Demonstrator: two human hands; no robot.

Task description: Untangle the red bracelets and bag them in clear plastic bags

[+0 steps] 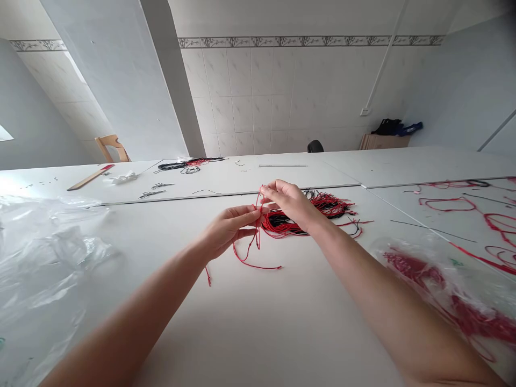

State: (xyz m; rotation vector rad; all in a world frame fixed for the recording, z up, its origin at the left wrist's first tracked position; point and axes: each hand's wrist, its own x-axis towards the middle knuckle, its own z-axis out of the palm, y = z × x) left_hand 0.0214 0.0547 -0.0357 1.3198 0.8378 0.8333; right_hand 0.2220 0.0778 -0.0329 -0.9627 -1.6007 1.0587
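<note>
Near the middle of the view, my left hand pinches a thin red cord between thumb and fingers. Just to its right and slightly higher, my right hand has its fingertips closed on the upper part of the same cord. Knotted cord ends hang below my left hand, and one curves to the right over the white table. Behind and below my right hand lies a bundle of red and black cords, partly hidden by that hand.
Clear plastic bags cover the left side. At the right lies a bag of red cords, with loose cords beyond. Farther back are small scissors, a wooden strip, black cords and a chair.
</note>
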